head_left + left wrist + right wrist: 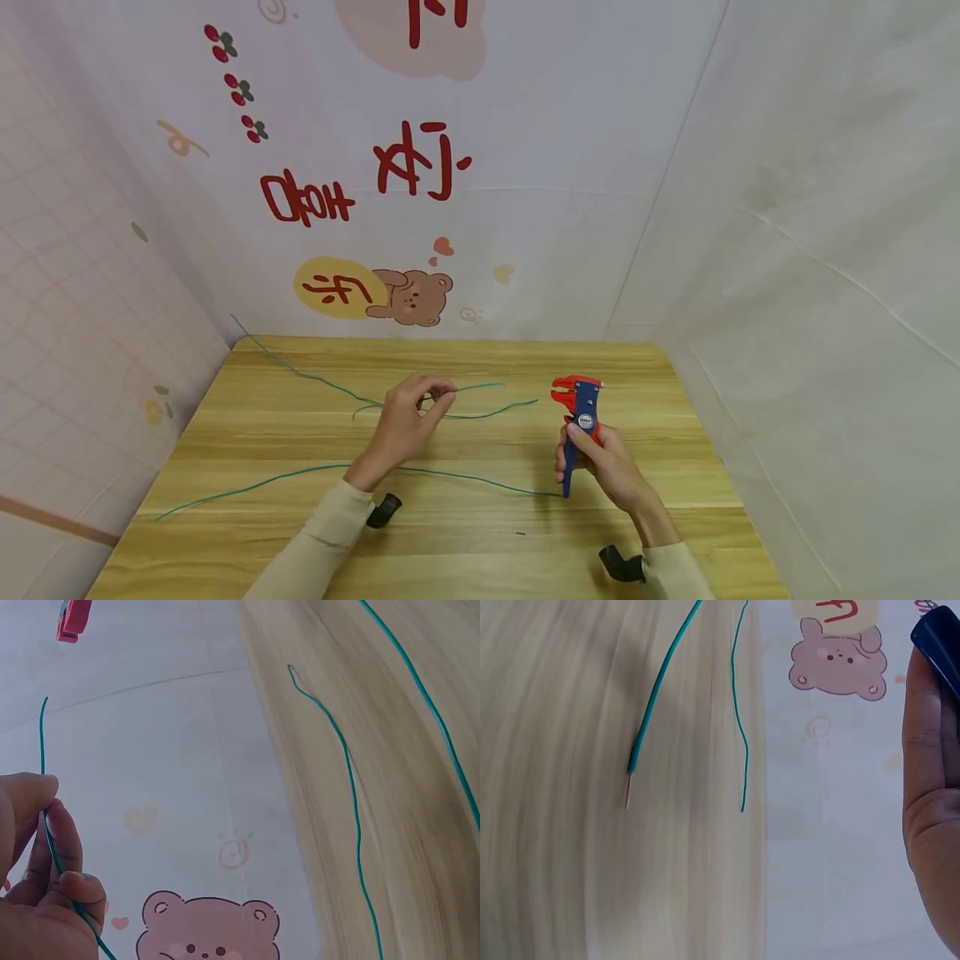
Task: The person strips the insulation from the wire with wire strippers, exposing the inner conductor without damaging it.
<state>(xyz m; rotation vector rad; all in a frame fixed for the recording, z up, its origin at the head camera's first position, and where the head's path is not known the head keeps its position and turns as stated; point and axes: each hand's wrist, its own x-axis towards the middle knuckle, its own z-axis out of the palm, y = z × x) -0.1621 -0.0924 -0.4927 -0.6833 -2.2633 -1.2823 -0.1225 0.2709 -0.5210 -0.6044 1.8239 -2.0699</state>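
Observation:
My left hand (pixel 403 425) pinches a thin green wire (pixel 43 742) between thumb and forefinger, with a short end standing out past the fingertips. In the left wrist view its lower part runs down across the curled fingers. On the right, my right hand (pixel 613 471) grips the handle of a red and blue wire stripper (pixel 585 408), whose red jaws point up and to the left. Below both hands in the head view lies another green wire (pixel 285 476); the right wrist view shows its bare copper end (pixel 628 791). A further green wire (pixel 745 750) lies near the table's back edge.
The wooden table (pixel 450 567) meets a printed wall cloth (pixel 555 250) at the back. White sheets (pixel 810 292) hang at the sides. A tiny dark green scrap (pixel 521 533) lies near the front. Black wrist mounts (pixel 621 564) sit beside the forearms.

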